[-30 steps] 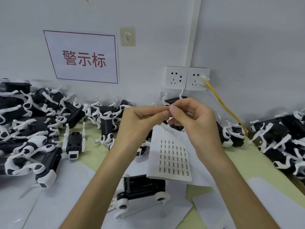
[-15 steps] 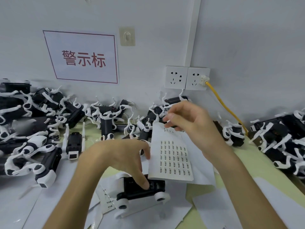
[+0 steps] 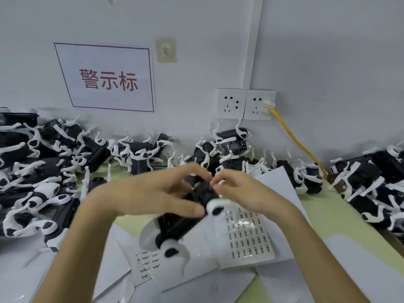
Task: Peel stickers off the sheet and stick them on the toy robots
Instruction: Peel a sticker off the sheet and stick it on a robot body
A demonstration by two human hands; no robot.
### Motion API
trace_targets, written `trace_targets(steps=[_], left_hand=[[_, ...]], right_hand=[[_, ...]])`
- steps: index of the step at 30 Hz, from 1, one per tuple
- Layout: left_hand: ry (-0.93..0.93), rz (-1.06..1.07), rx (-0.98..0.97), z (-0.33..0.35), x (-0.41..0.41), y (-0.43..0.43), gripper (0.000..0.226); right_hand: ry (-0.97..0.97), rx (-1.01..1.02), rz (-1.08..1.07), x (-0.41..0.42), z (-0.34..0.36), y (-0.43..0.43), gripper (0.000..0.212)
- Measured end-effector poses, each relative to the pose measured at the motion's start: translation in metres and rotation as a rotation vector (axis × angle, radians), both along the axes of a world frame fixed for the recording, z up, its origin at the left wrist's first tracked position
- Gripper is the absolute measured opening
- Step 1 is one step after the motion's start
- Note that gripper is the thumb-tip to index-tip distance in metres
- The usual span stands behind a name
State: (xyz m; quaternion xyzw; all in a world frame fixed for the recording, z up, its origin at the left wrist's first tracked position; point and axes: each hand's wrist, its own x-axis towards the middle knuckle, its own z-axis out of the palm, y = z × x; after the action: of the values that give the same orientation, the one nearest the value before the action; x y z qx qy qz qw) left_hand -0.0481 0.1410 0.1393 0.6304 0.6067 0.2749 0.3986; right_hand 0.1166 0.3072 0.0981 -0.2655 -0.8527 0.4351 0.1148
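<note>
A black toy robot point(image 3: 183, 221) with white wheel-like leg joints sits at the centre of the view, held up over the table and tilted, its lower end towards 7 o'clock. It is blurred. The left hand point(image 3: 157, 193) comes in from 7 o'clock and grips it, fingers curled over the top and thumb pressed along the near side. The right hand point(image 3: 242, 191) comes in from 5 o'clock with its fingertips point(image 3: 215, 182) bunched at the robot's upper end. The blur hides whether they pinch a sticker or only touch the robot.

The sticker sheet point(image 3: 249, 235), printed with rows of small dark labels, lies flat on the table just beside the robot at 4 o'clock, partly under the right wrist. A smaller label strip point(image 3: 144, 265) lies at 7 o'clock. Both rest on loose white papers point(image 3: 196, 281) spread over the pale green table point(image 3: 328, 219).

More black-and-white robots are heaped around: a left heap point(image 3: 32, 182) at 9 o'clock, a back heap point(image 3: 140, 154) at 11 o'clock along the wall, and a right heap point(image 3: 376, 186) at 3 o'clock.

On the grey wall, a white sign point(image 3: 107, 79) with red characters hangs at 11 o'clock, and a small hook point(image 3: 166, 50) at 12. Two white sockets point(image 3: 231, 103) sit at 1 o'clock; a yellow cable point(image 3: 295, 141) plugged into the right-hand one runs down towards the table.
</note>
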Motion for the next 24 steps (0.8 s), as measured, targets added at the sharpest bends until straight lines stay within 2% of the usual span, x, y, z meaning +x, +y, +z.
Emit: trace_targets(steps=[3, 5, 8, 10, 14, 18, 24], left_hand=[[-0.231, 0.192, 0.363, 0.013, 0.0, -0.007, 0.044], [-0.4, 0.308, 0.536, 0.013, 0.006, 0.0, 0.038], [-0.669, 0.438, 0.651, 0.01, 0.016, 0.015, 0.039], [-0.773, 0.497, 0.664, 0.009, 0.023, 0.021, 0.043], [-0.693, 0.52, 0.703, 0.001, 0.029, 0.029, 0.034], [-0.627, 0.479, 0.696, -0.003, 0.035, 0.033, 0.039], [-0.645, 0.429, 0.709, -0.005, 0.043, 0.038, 0.036]], right_hand=[[0.237, -0.047, -0.1, 0.002, 0.011, 0.0, 0.013], [0.399, -0.097, -0.164, 0.005, 0.019, -0.002, 0.014], [0.644, -0.221, -0.218, 0.011, 0.031, -0.008, 0.015], [0.732, -0.301, -0.163, 0.014, 0.039, -0.015, 0.015], [0.778, -0.289, -0.008, 0.015, 0.048, -0.034, 0.008], [0.802, -0.225, -0.039, 0.012, 0.049, -0.044, 0.005], [0.793, -0.191, -0.159, 0.01, 0.046, -0.045, 0.006]])
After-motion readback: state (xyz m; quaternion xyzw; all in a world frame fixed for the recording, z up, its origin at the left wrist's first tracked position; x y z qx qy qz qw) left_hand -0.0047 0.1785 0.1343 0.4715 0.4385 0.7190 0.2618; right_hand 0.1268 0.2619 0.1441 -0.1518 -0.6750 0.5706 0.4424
